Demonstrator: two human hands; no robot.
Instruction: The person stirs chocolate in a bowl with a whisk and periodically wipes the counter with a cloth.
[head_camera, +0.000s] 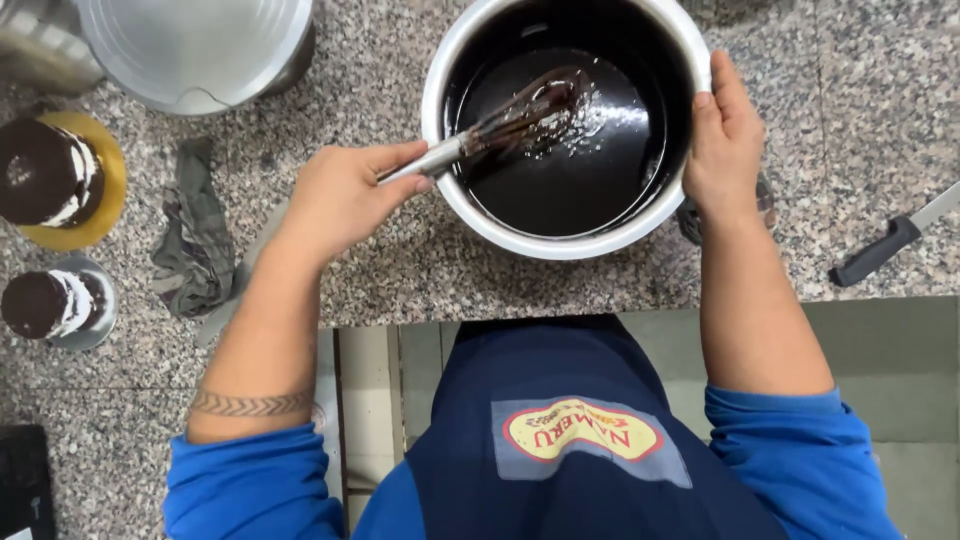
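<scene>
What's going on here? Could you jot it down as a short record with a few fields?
Left hand: grips the metal whisk, its wires in the dark glossy liquid
Right hand: holds the rim of the white pot
Surface: speckled granite counter
Left side: two layered chocolate cakes, grey cloth
Right side: black-handled knife

The whisk's (520, 115) wires blur in the dark sauce, the pot's (455, 60) far rim and the knife's (890, 240) blade run off the edge.

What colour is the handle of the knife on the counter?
Black; the knife shows clearly at the right of the head view.
</scene>
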